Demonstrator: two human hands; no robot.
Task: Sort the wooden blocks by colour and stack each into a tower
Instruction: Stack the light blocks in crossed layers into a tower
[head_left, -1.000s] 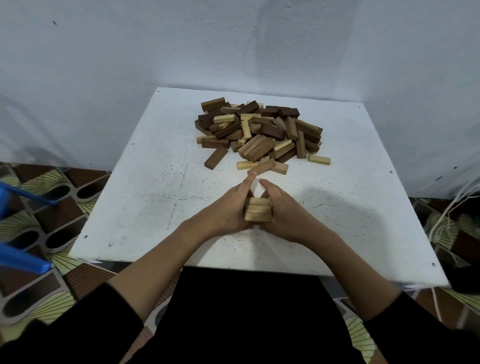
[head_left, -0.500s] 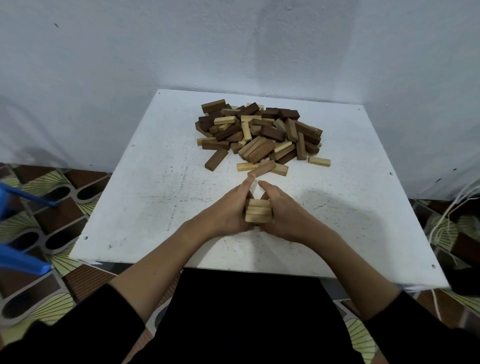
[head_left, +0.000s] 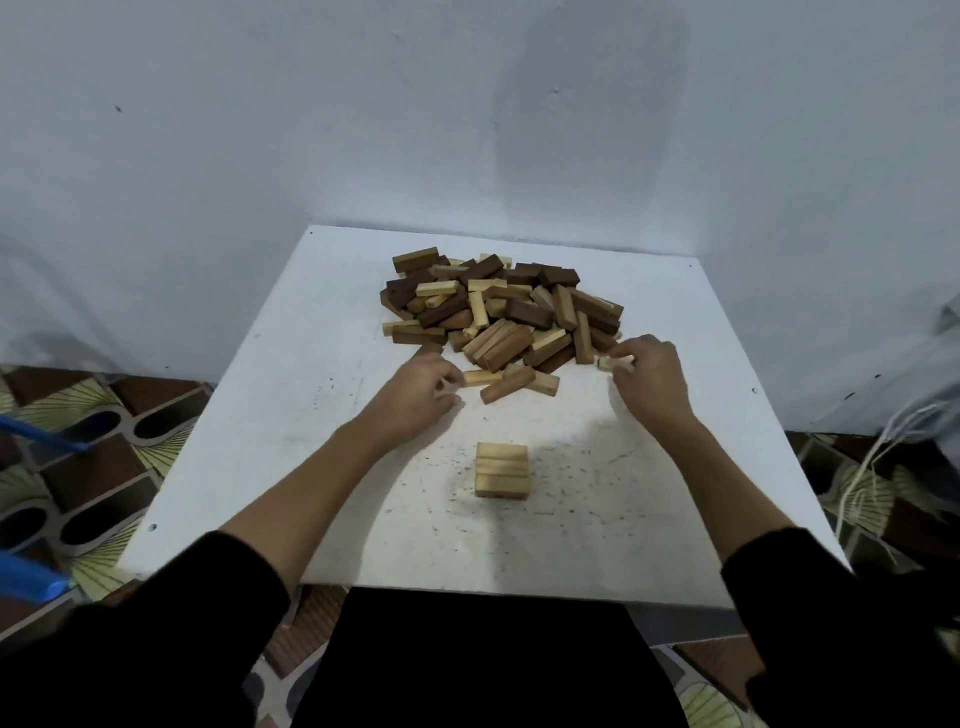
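Gathering pale blocks: the bench (head_left: 291, 415) carries the mixed pile (head_left: 498, 317) beyond the fingers, the light tower (head_left: 502, 470) nearer. Right hand (head_left: 649, 379) grasps one pale block (head_left: 615, 362); left hand (head_left: 415, 392) pinches another (head_left: 480, 378). Next, probably square both onto the tower.

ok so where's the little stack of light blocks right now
In the head view the light-block stack stands alone on the white table, centre-front, nearer the person than the mixed block pile, between and behind both reaching hands.

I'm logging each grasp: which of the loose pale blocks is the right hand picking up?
The pale wooden block at the pile's right edge, pinched in the right hand; the other pale block by the left hand lies on the table.
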